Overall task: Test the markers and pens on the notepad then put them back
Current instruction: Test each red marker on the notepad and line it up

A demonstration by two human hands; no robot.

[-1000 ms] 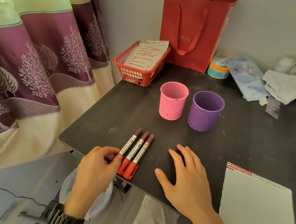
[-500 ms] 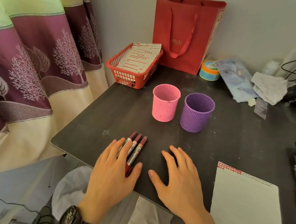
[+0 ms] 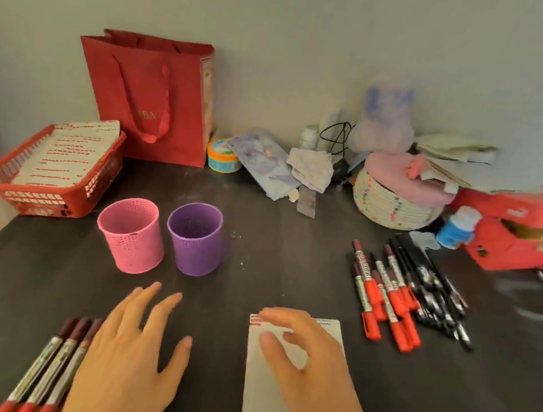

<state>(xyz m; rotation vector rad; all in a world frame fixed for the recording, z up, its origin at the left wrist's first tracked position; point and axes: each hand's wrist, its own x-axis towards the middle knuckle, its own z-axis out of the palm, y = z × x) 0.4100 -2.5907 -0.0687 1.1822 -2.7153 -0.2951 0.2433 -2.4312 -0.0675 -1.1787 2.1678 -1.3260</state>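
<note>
the left hand (image 3: pixel 135 361) is lying open with fingers spread, holding nothing, just right of three red markers (image 3: pixel 61 351) that are sitting side by side at the table's (image 3: pixel 292 243) near-left edge. the right hand (image 3: pixel 308 359) is hovering over the top of the notepad (image 3: pixel 260 408), fingers loosely bent and blurred, gripping nothing. a pile of red markers and black pens (image 3: pixel 400 292) is lying to the right of the pad, apart from it. a pink cup (image 3: pixel 131 235) and a purple cup (image 3: pixel 195 239) are standing upright just beside each other behind the hands.
</note>
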